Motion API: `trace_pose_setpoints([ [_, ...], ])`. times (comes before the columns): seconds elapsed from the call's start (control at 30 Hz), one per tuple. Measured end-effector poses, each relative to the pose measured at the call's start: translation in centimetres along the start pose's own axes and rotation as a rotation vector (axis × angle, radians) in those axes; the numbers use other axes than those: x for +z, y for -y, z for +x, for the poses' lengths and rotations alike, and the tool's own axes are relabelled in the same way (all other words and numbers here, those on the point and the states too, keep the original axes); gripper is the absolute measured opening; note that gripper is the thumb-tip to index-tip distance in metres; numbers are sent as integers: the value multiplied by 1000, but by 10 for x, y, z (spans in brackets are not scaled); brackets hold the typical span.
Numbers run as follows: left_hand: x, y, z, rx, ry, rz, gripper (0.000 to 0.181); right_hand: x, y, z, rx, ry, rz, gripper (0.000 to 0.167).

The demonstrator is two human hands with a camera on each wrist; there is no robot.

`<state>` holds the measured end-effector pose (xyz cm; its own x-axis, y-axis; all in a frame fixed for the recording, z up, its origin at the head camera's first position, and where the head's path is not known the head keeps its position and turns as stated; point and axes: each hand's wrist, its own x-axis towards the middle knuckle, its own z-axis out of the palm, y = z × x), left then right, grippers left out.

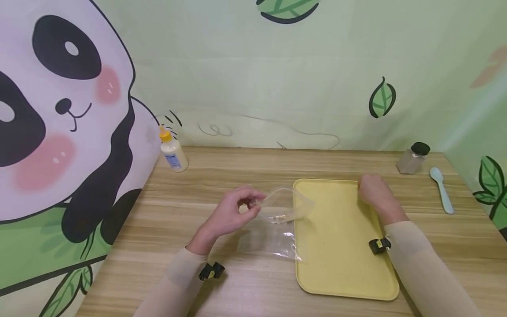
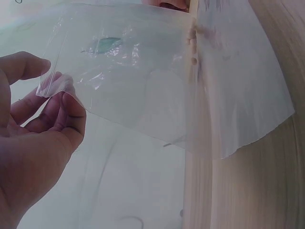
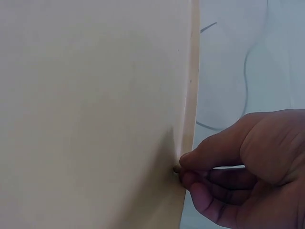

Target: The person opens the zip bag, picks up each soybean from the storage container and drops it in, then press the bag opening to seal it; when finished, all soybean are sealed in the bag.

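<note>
My left hand [image 1: 233, 209] pinches the top edge of a clear plastic zip bag [image 1: 273, 242], whose mouth gapes and whose right side overlaps the tray. Several small pale pieces [image 1: 279, 218] lie inside the bag; the left wrist view shows them as little beige lumps [image 2: 193, 47]. At the far right corner of a yellow tray [image 1: 332, 246] is my right hand [image 1: 374, 193]. In the right wrist view, its thumb and fingertips pinch a tiny dark roundish piece [image 3: 176, 169] by the tray's rim; most of that piece is hidden, and its kind is unclear.
A white glue bottle [image 1: 174, 156] with an orange cap stands at the back left. Back right, there is a clear jar [image 1: 411, 161] with a black lid, and a light blue spoon [image 1: 442, 191] lies near it. A panda-printed wall [image 1: 253, 88] borders the wooden table [image 1: 245, 286].
</note>
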<state>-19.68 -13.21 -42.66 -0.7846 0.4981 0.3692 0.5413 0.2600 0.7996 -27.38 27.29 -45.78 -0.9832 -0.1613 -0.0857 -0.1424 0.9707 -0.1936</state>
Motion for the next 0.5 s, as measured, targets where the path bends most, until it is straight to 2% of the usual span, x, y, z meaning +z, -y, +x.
trace_pose_setpoints([
  [0.17,1,0,0,-2,2,2,27,1,-1,3,12,4,-51,24],
  [0.5,1,-1,0,-4,7,-2,27,-3,2,2,6,35,-60,20],
])
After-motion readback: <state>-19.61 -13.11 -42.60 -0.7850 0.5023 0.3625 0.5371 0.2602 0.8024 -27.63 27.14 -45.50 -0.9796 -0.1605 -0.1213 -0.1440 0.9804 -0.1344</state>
